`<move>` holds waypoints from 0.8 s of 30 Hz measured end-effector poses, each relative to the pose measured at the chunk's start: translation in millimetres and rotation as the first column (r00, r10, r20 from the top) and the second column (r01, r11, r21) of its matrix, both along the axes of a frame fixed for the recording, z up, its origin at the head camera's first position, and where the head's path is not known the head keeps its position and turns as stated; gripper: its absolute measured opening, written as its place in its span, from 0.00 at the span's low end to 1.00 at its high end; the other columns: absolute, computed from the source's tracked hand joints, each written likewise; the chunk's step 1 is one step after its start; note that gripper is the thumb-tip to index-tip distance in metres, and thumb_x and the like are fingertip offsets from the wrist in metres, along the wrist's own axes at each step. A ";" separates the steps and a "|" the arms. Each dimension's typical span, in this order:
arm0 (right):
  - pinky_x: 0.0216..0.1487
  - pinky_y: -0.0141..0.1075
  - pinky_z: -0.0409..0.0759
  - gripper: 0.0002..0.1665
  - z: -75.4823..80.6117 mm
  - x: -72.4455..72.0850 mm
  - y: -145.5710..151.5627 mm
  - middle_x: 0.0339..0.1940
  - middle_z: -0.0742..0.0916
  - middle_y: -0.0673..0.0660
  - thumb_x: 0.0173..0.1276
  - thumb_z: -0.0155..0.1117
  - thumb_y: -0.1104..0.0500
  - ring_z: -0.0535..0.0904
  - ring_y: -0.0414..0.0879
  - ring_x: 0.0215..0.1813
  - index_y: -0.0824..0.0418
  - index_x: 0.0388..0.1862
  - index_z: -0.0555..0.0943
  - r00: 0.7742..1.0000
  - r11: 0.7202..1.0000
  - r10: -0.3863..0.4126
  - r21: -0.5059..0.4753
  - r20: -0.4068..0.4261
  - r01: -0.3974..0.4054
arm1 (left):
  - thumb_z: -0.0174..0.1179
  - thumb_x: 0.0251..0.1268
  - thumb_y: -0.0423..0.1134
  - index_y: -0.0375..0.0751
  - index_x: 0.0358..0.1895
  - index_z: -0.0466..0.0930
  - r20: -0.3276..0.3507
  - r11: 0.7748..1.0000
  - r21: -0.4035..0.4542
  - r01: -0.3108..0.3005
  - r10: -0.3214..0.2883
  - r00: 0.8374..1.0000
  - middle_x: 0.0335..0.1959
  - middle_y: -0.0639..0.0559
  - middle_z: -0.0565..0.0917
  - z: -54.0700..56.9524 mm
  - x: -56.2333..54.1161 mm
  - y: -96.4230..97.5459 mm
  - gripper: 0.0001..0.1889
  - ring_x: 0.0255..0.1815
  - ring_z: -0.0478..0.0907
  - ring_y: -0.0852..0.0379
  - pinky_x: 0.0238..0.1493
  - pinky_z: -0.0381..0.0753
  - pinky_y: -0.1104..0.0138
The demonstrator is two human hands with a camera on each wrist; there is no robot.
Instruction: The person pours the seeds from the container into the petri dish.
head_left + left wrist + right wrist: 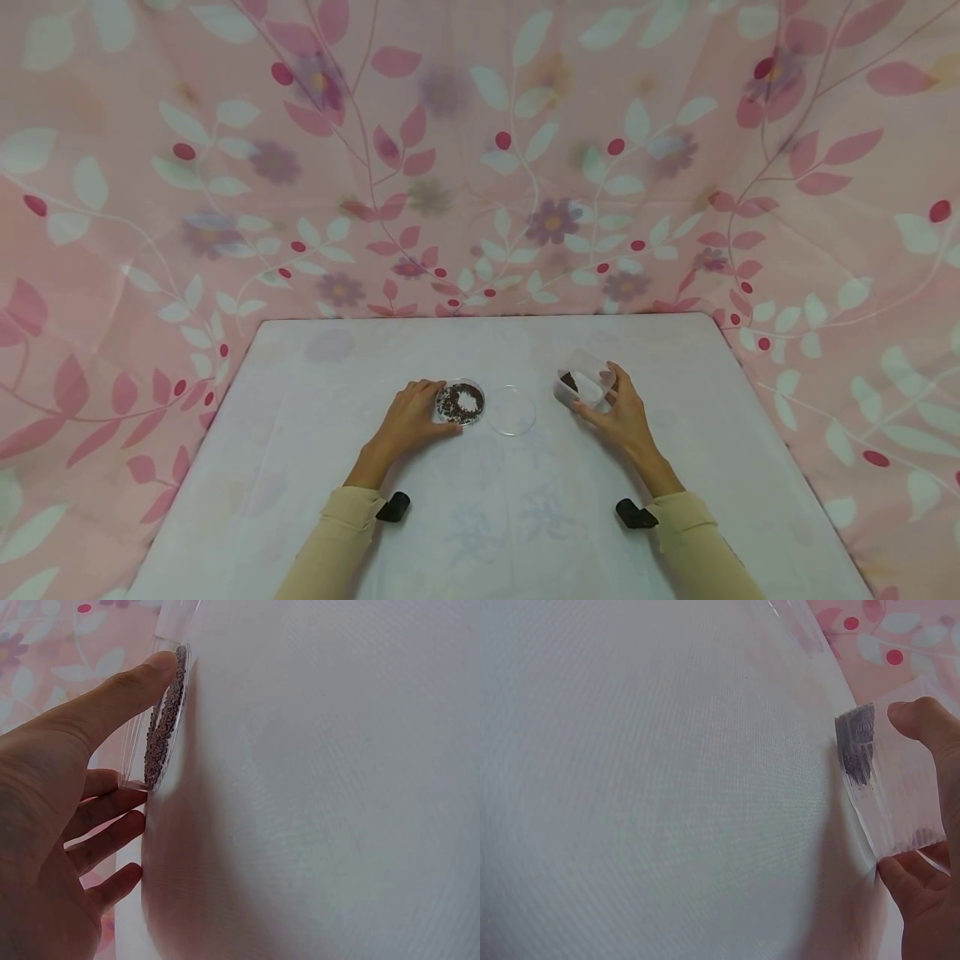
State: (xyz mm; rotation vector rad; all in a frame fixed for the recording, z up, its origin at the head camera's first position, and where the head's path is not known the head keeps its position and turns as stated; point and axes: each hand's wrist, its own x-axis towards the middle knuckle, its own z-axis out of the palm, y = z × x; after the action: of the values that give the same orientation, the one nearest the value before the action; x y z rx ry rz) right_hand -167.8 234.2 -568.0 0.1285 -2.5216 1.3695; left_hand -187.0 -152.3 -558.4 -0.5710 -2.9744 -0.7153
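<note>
My left hand [412,417] grips a clear petri dish [467,402] by its left side, thumb at the near rim and fingers at the far rim. Dark brown grains [166,727] lie in a ring inside it, around a bare centre. To the dish's right, a clear round lid [512,410] lies flat on the table. My right hand [622,417] holds a translucent plastic box [596,390] by its right side, thumb on the near wall. Dark grains [859,746] gather at the box's left end, and its white bottom shows beside them.
A white cloth covers the table [495,533]. Its far edge meets a pink floral curtain [480,208], which also hangs at both sides. A black wrist camera [393,507] sits on the left cuff, another camera [636,513] on the right.
</note>
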 end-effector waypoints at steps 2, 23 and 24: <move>0.60 0.57 0.76 0.61 -0.2 -0.2 0.3 0.63 0.74 0.71 0.46 0.83 0.58 0.74 0.66 0.64 0.69 0.74 0.56 1.000 1.000 -0.001 0.005 0.001 0.001 | 0.75 0.41 0.63 0.40 0.65 0.74 -0.002 1.000 0.004 0.002 -0.002 1.000 0.57 0.45 0.81 0.5 0.1 0.3 0.47 0.60 0.74 0.45 0.60 0.73 0.49; 0.66 0.64 0.65 0.69 27.4 -4.7 -3.4 0.72 0.68 0.68 0.42 0.82 0.39 0.62 0.65 0.72 0.61 0.77 0.57 0.999 0.955 0.032 0.295 -0.027 -0.022 | 0.75 0.41 0.64 0.40 0.65 0.74 -0.005 1.000 0.013 0.005 -0.005 1.000 0.58 0.45 0.81 -1.0 -0.9 -1.4 0.47 0.59 0.74 0.45 0.60 0.73 0.50; 0.67 0.63 0.66 0.68 30.0 -5.0 -5.7 0.73 0.67 0.67 0.42 0.82 0.37 0.62 0.64 0.73 0.60 0.77 0.57 0.999 0.949 0.034 0.315 -0.026 -0.024 | 0.75 0.41 0.64 0.40 0.65 0.74 -0.005 1.000 0.011 0.005 -0.005 1.000 0.58 0.45 0.81 -1.3 -0.9 -1.4 0.47 0.59 0.74 0.45 0.60 0.73 0.50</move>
State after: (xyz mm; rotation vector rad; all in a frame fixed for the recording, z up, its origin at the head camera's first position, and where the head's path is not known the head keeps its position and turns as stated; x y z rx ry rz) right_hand -172.8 228.4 -538.0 0.2478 -2.7022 0.9556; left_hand -187.9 -153.7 -559.8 -0.5793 -2.9636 -0.7294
